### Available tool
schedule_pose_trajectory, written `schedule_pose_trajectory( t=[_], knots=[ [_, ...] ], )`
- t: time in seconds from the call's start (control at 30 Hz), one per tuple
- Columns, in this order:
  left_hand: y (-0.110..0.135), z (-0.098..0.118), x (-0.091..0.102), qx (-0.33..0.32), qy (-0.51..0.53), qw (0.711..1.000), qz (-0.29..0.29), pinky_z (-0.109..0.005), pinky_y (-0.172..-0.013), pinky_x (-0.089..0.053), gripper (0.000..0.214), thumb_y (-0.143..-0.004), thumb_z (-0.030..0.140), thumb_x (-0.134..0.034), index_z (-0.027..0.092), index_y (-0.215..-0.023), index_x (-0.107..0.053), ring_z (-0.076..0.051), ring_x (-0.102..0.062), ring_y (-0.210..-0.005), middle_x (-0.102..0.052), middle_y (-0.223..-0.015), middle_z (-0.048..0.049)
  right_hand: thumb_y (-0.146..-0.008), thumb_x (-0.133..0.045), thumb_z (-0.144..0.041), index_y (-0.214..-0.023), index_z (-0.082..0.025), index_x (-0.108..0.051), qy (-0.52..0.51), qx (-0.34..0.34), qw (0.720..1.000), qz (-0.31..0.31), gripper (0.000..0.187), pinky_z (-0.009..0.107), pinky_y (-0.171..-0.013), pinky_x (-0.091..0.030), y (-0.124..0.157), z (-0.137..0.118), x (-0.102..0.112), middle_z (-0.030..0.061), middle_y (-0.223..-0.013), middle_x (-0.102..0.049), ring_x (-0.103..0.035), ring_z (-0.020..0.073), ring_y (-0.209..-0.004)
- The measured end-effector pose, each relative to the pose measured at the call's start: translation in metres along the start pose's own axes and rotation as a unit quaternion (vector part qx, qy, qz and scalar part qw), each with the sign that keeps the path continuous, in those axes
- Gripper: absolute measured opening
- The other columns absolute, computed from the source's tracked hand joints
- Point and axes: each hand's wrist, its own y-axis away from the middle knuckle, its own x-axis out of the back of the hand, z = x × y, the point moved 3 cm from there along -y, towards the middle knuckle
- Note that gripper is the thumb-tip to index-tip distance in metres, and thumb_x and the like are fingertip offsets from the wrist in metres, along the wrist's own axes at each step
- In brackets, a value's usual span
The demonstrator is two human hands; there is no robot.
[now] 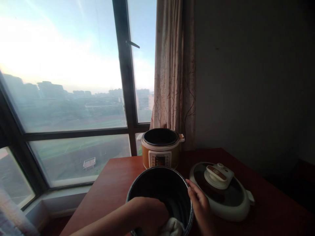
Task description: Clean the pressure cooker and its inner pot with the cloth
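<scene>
A dark inner pot (159, 182) is tilted toward me at the front of the table, its round mouth facing up. My left hand (154, 213) reaches inside it, closed around a whitish cloth (174, 226) bunched near the lower wall. The fingertips of that hand are partly hidden. On the right side of the pot, my right hand (200, 201) grips the rim, fingers along the outer edge. Just behind stands the electric pressure cooker (146, 155), lidless, with a control panel on its front.
To the right of the pot, the cooker's lid (236, 200) lies on the reddish table (103, 196), its handle on top. A large window (73, 108) takes up the left side. A patterned curtain (169, 65) hangs behind the cooker, beside a dark wall (246, 82).
</scene>
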Motion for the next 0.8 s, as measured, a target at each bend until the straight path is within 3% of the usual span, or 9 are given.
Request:
schedule_pose_trajectory(
  t=[0.17,0.47,0.57,0.7,0.73,0.8],
  knots=[
    [-0.016,-0.003,-0.008,-0.017,0.046,0.998,0.035,-0.026,-0.051,-0.042,0.026,-0.078,0.026,-0.070,0.010,-0.097,-0.076,-0.025,-0.072,-0.072,-0.079,-0.090,-0.0171,-0.072,-0.072,-0.062,-0.105,-0.020,-0.079,-0.021,-0.012,1.000,-0.005,0.054,0.046,-0.109,-0.045,-0.001,0.000,-0.004,0.0126,-0.121,-0.074,-0.062,0.0354,-0.124],
    [-0.025,-0.014,-0.028,0.016,0.206,0.975,0.080,-0.026,-0.056,-0.045,0.025,-0.069,0.024,-0.069,0.016,-0.092,-0.073,-0.021,-0.065,-0.069,-0.074,-0.085,-0.0069,-0.071,-0.072,-0.067,-0.106,-0.020,-0.079,-0.026,-0.020,0.999,-0.028,0.059,0.047,-0.106,-0.047,-0.003,-0.002,-0.004,0.0141,-0.119,-0.075,-0.065,0.0359,-0.119],
    [-0.024,-0.022,-0.032,0.074,0.362,0.926,0.085,-0.024,-0.057,-0.045,0.024,-0.063,0.019,-0.070,0.018,-0.086,-0.072,-0.017,-0.060,-0.066,-0.069,-0.080,-0.0019,-0.070,-0.073,-0.067,-0.105,-0.020,-0.079,-0.024,-0.022,0.999,-0.019,0.059,0.047,-0.106,-0.047,-0.003,-0.001,-0.004,0.0140,-0.119,-0.075,-0.065,0.0365,-0.120],
    [-0.037,-0.031,-0.033,0.114,0.542,0.817,0.163,-0.025,-0.064,-0.051,0.026,-0.068,0.019,-0.068,0.013,-0.094,-0.070,-0.018,-0.063,-0.071,-0.071,-0.090,-0.0077,-0.067,-0.075,-0.069,-0.105,-0.020,-0.079,-0.044,-0.041,0.998,-0.021,0.062,0.048,-0.106,-0.048,-0.002,-0.002,-0.004,0.0142,-0.120,-0.074,-0.064,0.0377,-0.121],
    [-0.042,-0.031,-0.032,0.108,0.547,0.808,0.191,-0.025,-0.068,-0.052,0.029,-0.073,0.018,-0.063,0.011,-0.101,-0.069,-0.018,-0.065,-0.075,-0.073,-0.096,-0.0107,-0.067,-0.075,-0.069,-0.105,-0.020,-0.079,-0.052,-0.045,0.997,-0.026,0.063,0.048,-0.105,-0.048,-0.002,-0.002,-0.004,0.0142,-0.119,-0.075,-0.064,0.0375,-0.120],
    [-0.054,-0.028,-0.028,0.087,0.506,0.827,0.229,-0.024,-0.070,-0.053,0.036,-0.079,0.015,-0.054,0.008,-0.112,-0.065,-0.019,-0.068,-0.081,-0.073,-0.105,-0.0154,-0.067,-0.075,-0.070,-0.105,-0.020,-0.079,-0.064,-0.049,0.996,-0.030,0.063,0.048,-0.105,-0.048,-0.001,-0.002,-0.005,0.0139,-0.119,-0.075,-0.065,0.0369,-0.119]
  ],
)
